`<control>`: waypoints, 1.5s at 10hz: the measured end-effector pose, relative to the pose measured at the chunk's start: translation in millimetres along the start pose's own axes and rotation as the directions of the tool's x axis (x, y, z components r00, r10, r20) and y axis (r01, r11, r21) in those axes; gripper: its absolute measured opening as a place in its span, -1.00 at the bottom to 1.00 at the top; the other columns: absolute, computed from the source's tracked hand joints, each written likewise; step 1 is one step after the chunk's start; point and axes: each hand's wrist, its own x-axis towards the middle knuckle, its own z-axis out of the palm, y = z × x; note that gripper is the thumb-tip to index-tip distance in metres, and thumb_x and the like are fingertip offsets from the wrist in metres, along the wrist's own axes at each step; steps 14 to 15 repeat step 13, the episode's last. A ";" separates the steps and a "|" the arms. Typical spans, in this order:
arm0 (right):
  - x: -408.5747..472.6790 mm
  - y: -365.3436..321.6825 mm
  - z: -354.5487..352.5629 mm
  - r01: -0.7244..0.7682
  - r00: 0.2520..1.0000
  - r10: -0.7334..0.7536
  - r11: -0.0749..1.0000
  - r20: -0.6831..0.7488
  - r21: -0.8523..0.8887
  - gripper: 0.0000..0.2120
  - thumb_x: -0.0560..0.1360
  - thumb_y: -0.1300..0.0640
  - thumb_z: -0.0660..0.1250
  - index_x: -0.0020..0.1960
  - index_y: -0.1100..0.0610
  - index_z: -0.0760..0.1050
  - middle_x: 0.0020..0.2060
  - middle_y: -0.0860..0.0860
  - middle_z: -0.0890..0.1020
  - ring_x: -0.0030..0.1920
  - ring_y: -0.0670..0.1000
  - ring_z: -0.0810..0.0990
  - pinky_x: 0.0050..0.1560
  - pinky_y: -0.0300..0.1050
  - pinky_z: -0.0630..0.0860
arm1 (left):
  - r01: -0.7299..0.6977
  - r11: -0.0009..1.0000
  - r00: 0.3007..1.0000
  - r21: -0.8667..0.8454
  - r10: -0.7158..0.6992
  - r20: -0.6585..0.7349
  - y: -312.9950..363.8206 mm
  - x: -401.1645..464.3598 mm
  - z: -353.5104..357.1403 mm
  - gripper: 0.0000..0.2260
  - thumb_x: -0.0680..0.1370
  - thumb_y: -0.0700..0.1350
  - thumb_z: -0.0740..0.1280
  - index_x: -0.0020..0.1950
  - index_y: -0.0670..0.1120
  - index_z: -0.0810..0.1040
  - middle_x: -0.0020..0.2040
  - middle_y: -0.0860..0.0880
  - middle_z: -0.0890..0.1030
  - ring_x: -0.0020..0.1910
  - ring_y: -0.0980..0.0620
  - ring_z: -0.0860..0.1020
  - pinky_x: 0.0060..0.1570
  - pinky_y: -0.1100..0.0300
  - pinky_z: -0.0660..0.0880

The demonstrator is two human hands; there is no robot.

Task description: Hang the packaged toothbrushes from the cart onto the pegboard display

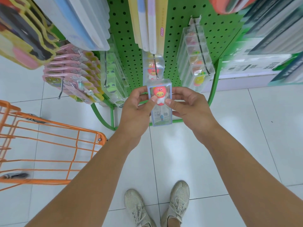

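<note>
A: Status?
B: One toothbrush box (159, 102) is pinched by left hand (136, 108) and right hand (188, 105), just below the middle hook (155, 68); not yet hung.
A: Done?
B: One matching box is seen hung there already.

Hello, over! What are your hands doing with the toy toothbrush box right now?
Both hands, left and right, pinch the clear toothbrush box. Box just below the middle peg, not hung yet. One matching box already on that peg.
</note>
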 end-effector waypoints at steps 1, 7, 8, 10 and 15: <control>3.5 1.9 1.3 -0.018 1.000 0.017 0.999 -0.008 -0.029 -0.71 0.52 0.18 0.48 0.23 0.09 0.60 0.11 0.20 0.65 0.12 0.21 0.66 0.20 0.22 0.59 | 0.037 0.999 0.999 0.017 -0.037 -0.020 -2.8 4.6 1.0 -0.83 0.64 -0.14 0.34 0.22 0.00 0.53 0.06 -0.02 0.63 -0.16 0.25 0.65 -0.09 0.21 0.64; 50.5 0.8 32.6 0.121 0.970 -0.154 0.976 -0.186 -0.179 -0.59 0.54 0.15 0.45 0.36 0.10 0.49 0.27 -0.06 0.59 0.06 0.08 0.67 0.20 0.10 0.59 | -0.053 0.962 0.982 0.266 0.099 -0.163 -4.6 55.5 14.1 -0.67 0.62 -0.07 0.35 0.36 -0.08 0.40 0.27 0.04 0.48 0.22 0.03 0.50 0.30 0.01 0.47; 50.1 -2.3 35.3 0.125 0.983 -0.144 0.980 -0.114 -0.157 -0.43 0.57 0.13 0.42 0.53 0.06 0.31 0.43 -0.02 0.48 0.33 -0.03 0.53 0.32 0.01 0.53 | -0.080 0.965 0.989 0.250 0.108 -0.099 -3.7 53.2 13.9 -0.51 0.65 -0.10 0.32 0.53 -0.06 0.22 0.43 0.00 0.44 0.37 0.07 0.42 0.38 0.15 0.34; 43.9 -2.9 38.0 0.150 0.988 -0.153 0.975 -0.004 -0.167 -0.74 0.67 0.21 0.25 0.31 0.01 0.52 0.18 -0.14 0.65 0.17 -0.20 0.58 0.17 -0.31 0.47 | -0.152 0.920 0.988 0.361 0.145 0.045 -2.0 50.6 0.3 -0.69 0.71 -0.07 0.16 0.45 -0.02 0.44 0.27 0.11 0.57 0.19 0.18 0.51 0.14 0.37 0.41; 13.4 2.1 34.8 -0.134 0.984 0.111 0.977 -0.143 -0.166 -0.48 0.64 0.05 0.30 0.55 0.17 0.30 0.44 0.05 0.46 0.43 0.04 0.44 0.48 0.01 0.36 | -0.004 0.894 0.999 0.447 -0.013 0.036 15.6 16.2 -12.4 -0.56 0.72 0.04 0.09 0.58 -0.06 0.22 0.48 -0.06 0.40 0.36 -0.01 0.42 0.17 0.30 0.26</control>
